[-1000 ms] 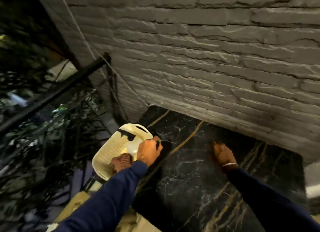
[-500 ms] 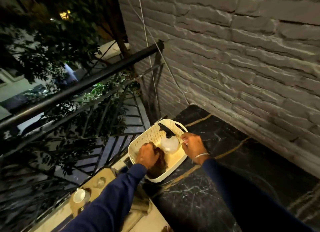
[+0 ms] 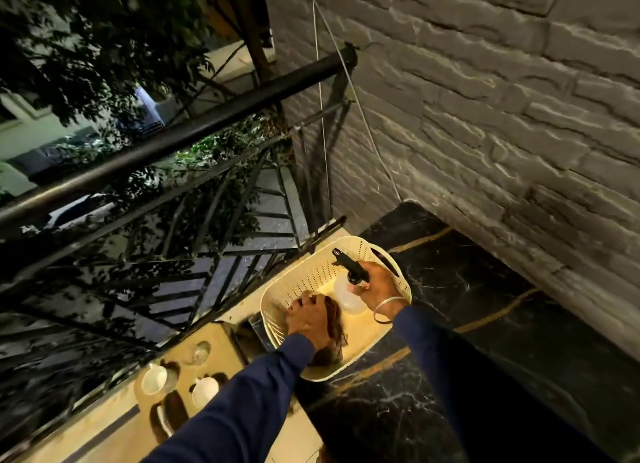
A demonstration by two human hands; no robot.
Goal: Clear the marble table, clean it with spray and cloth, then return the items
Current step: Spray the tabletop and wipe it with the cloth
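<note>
A cream perforated basket [image 3: 304, 279] sits at the left end of the black marble table [image 3: 460, 289] with gold veins. Inside it stands a clear spray bottle [image 3: 346, 294] with a black trigger head. My right hand [image 3: 379, 284] grips the bottle at its neck, just below the head. A brown cloth [image 3: 334, 324] lies in the basket's near side, and my left hand [image 3: 308, 319] rests on it with fingers curled into it.
A stone brick wall [image 3: 485, 116] runs along the table's far side. A black metal railing [image 3: 173, 144] stands to the left. On the tan floor [image 3: 104, 424] below the table's left end sit two white cups [image 3: 154, 379] and a glass [image 3: 201, 351].
The view has swung left and down. My right hand left the marble, reached into the basket and took the spray bottle's neck. My left hand settled on the brown cloth.
</note>
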